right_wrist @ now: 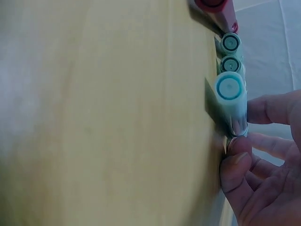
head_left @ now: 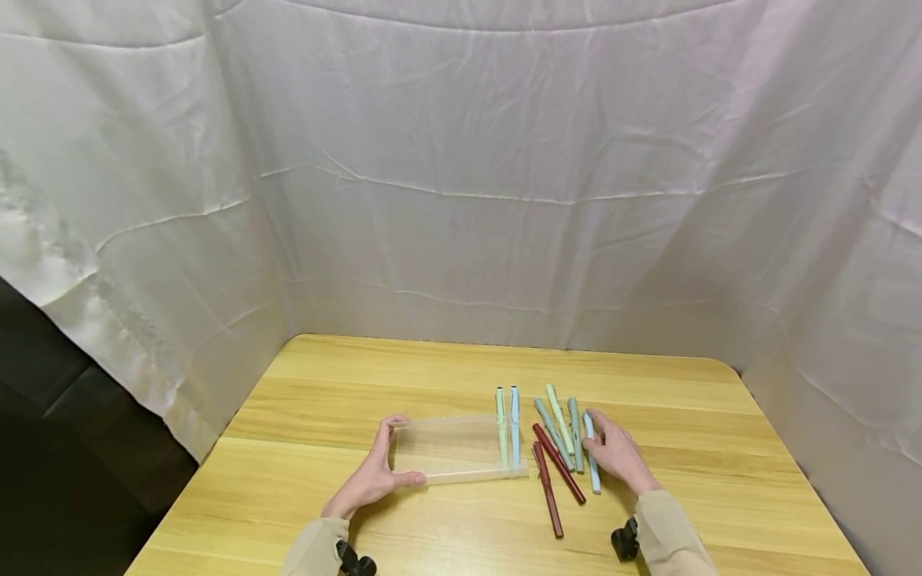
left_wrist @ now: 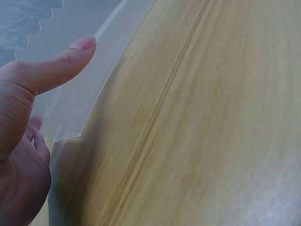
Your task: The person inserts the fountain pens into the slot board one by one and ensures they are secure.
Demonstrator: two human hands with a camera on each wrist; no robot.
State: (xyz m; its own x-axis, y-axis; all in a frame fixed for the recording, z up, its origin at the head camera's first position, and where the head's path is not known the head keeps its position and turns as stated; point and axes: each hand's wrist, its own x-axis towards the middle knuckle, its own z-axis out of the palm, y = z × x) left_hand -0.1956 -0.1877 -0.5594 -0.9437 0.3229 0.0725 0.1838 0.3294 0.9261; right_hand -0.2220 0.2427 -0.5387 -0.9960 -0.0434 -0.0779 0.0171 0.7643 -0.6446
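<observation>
My left hand (head_left: pixel 378 478) grips the left end of a clear plastic pen tray (head_left: pixel 475 475), thumb over the front wall and fingers at the back. Its scalloped edge shows beside the thumb in the left wrist view. A light green pen (head_left: pixel 502 428) and a light blue pen (head_left: pixel 515 424) lie side by side at the tray's right end. Farther right, my right hand (head_left: pixel 618 454) pinches another light blue pen (head_left: pixel 592 452) lying at the right of the loose pens. In the right wrist view, fingers stand on both sides of that pen (right_wrist: pixel 230 94).
Between the tray and my right hand lie two dark red pens (head_left: pixel 547 490), two grey-green pens (head_left: pixel 575 432) and a pale green pen (head_left: pixel 559 418). The wooden table (head_left: pixel 432 368) ends at a grey-white curtain (head_left: pixel 461 200) behind and at the sides.
</observation>
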